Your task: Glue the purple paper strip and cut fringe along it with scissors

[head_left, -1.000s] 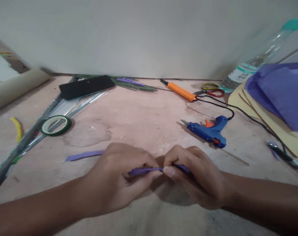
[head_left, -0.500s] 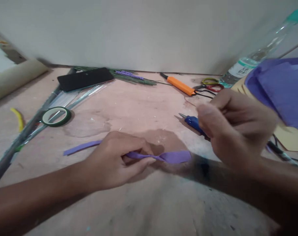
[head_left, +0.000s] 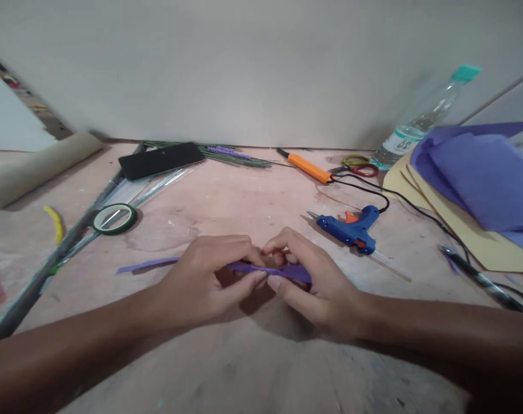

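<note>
A long purple paper strip [head_left: 147, 265] runs through both hands just above the table. My left hand [head_left: 209, 276] pinches it near a narrow, twisted part, and its flat tail sticks out to the left. Close beside those fingertips, my right hand [head_left: 317, 282] pinches the same strip, its thumb and fingers nearly touching the left ones. The strip's wider right end lies partly hidden in the right hand. Beyond the right hand, a blue glue gun [head_left: 347, 230] with an orange trigger rests on its side, a glue stick poking out of its back.
Left lie a green tape roll [head_left: 115, 218], a black phone [head_left: 161, 161] and a cardboard tube [head_left: 43, 168]. Green stems [head_left: 239, 158], an orange-handled tool [head_left: 309, 168] and scissors [head_left: 360, 165] lie by the wall. At right are a bottle [head_left: 416, 126], purple sheets [head_left: 485, 178] and a black cord [head_left: 425, 213].
My right hand has come left and down from over the glue gun and now grips the strip beside my left hand. The glue gun shows fully. The camera view has shifted slightly.
</note>
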{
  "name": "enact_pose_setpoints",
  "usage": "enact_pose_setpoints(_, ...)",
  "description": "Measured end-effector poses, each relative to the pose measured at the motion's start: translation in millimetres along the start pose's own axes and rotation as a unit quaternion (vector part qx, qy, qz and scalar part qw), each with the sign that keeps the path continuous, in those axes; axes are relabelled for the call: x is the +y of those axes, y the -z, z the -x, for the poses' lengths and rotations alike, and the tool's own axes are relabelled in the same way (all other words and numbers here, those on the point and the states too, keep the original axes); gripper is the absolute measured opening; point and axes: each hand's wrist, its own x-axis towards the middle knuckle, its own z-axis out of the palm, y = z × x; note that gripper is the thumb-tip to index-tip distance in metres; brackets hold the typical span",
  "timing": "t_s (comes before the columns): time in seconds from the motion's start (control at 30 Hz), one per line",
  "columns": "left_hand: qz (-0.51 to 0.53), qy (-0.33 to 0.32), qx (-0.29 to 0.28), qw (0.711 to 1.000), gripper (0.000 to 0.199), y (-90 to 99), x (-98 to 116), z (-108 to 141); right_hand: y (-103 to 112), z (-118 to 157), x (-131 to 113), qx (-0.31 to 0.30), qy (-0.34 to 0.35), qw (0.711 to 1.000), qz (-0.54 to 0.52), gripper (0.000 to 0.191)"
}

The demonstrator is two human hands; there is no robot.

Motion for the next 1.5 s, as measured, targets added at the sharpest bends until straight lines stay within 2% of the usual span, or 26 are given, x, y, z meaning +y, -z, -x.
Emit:
enact_pose_setpoints(0.07,-0.017,-0.018,0.005,1.000,0.013,-0.2,0,1,1,1,1,0.010,0.019,1.000,-0.001,0.015)
enact_pose_setpoints(0.23,-0.044,-0.055,0.039,0.997,0.007,-3.0,-5,6,2,1,1,0.017,0.043,0.999,0.004,0.010)
enact_pose_setpoints(0.47,-0.076,-0.080,0.004,0.994,0.012,0.9,-2,3,2,1,1,0.035,0.061,0.997,0.009,0.009)
enact_pose_setpoints(0.8,-0.083,-0.085,0.008,0.993,0.015,-0.3,0,6,1,0,-1,0.041,0.064,0.997,0.003,0.011)
enact_pose_setpoints(0.9,-0.088,-0.092,0.006,0.992,0.014,1.4,-3,6,3,-2,-1,0.071,0.070,0.995,0.018,0.007)
enact_pose_setpoints(1.0,-0.077,-0.102,-0.001,0.992,0.014,6.2,-9,4,6,-3,-1,0.116,0.089,0.988,0.053,0.009)
enact_pose_setpoints(1.07,-0.070,-0.104,-0.014,0.992,0.014,10.6,-13,1,6,-4,-1,0.126,0.106,0.985,0.058,0.012)
enact_pose_setpoints(1.17,-0.084,-0.092,-0.047,0.991,0.015,15.3,-20,-5,2,-5,2,0.114,0.143,0.983,0.030,0.019)
enact_pose_setpoints(1.23,-0.129,-0.070,-0.067,0.987,0.017,15.5,-25,-8,-2,-4,4,0.107,0.161,0.981,0.005,0.023)
enact_pose_setpoints(1.37,-0.231,-0.056,-0.072,0.969,0.017,11.4,-31,-8,-6,-2,8,0.093,0.154,0.983,-0.025,0.028)
enact_pose_setpoints(1.5,-0.264,-0.075,-0.070,0.959,0.018,8.5,-29,-5,-2,0,5,0.023,0.138,0.990,-0.005,0.045)
